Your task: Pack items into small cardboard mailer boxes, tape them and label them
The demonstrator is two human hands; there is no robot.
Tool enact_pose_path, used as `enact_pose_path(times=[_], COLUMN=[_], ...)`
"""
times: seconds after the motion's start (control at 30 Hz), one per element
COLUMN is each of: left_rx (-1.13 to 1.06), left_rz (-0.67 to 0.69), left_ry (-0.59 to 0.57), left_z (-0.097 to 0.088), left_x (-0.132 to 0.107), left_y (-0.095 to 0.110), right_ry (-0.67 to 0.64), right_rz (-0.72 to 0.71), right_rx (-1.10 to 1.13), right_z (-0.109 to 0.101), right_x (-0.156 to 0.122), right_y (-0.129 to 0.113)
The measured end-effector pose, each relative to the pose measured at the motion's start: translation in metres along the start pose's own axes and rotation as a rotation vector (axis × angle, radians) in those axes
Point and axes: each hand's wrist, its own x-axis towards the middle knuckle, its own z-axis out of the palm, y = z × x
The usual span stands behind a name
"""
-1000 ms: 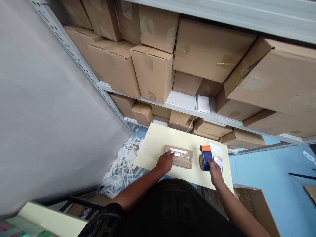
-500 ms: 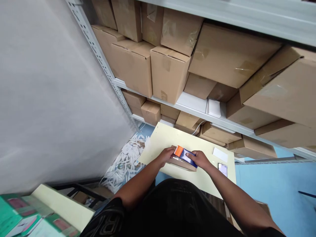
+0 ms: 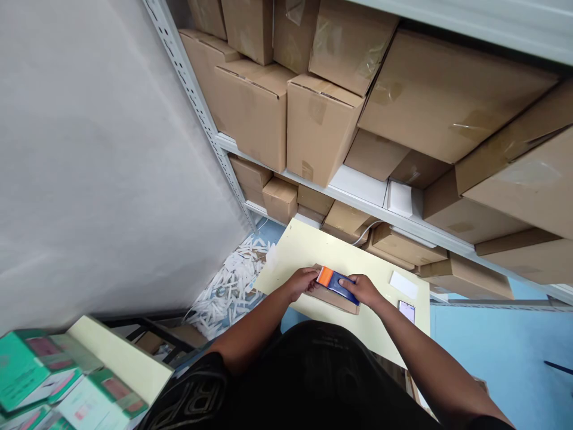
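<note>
A small flat cardboard box [image 3: 336, 298] lies on a pale yellow table [image 3: 313, 251]. My right hand [image 3: 363, 289] is closed round a blue tape dispenser with an orange end [image 3: 336, 281], which rests across the top of the box. At the box's left end my left hand [image 3: 301, 281] has its fingers curled down on the box beside the orange end. Most of the box is hidden under the dispenser and both hands.
A phone [image 3: 406, 311] and a white card [image 3: 403, 285] lie on the table's right part. Metal shelving [image 3: 358, 188] stacked with cardboard boxes stands behind. White paper strips [image 3: 233, 286] litter the floor at left. Green and white packets [image 3: 40, 382] sit at lower left.
My right hand picked the tape dispenser up from the table's right side and brought it left onto the box. My left hand stayed at the box's left end.
</note>
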Motion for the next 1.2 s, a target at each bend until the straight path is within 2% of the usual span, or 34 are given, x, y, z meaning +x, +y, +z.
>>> enact_pose_path(times=[0.13, 0.4, 0.53, 0.63, 0.8, 1.07, 1.2], left_rx=[-0.143, -0.139, -0.017, 0.077, 0.181, 0.295, 0.355], left_rz=[-0.074, -0.088, -0.044, 0.007, 0.082, 0.120, 0.070], left_ry=[-0.050, -0.028, -0.002, 0.069, 0.191, 0.369, 0.391], left_z=[0.005, 0.015, 0.016, 0.014, -0.002, -0.057, -0.060], left_x=[-0.001, 0.001, 0.002, 0.003, 0.002, 0.013, 0.027], left_y=[0.002, -0.003, -0.006, -0.009, -0.010, -0.011, -0.031], right_ry=[-0.024, -0.064, -0.055, -0.046, -0.080, -0.006, -0.001], right_rz=[0.004, -0.051, -0.035, -0.011, 0.003, 0.032, 0.036], right_rx=[0.037, 0.097, 0.079, 0.014, -0.080, -0.164, -0.227], right_z=[-0.003, -0.005, -0.006, -0.006, -0.006, -0.006, -0.001], right_x=[0.001, -0.002, -0.005, -0.006, -0.005, -0.005, -0.003], right_y=[0.002, 0.005, 0.000, -0.004, -0.013, -0.014, -0.025])
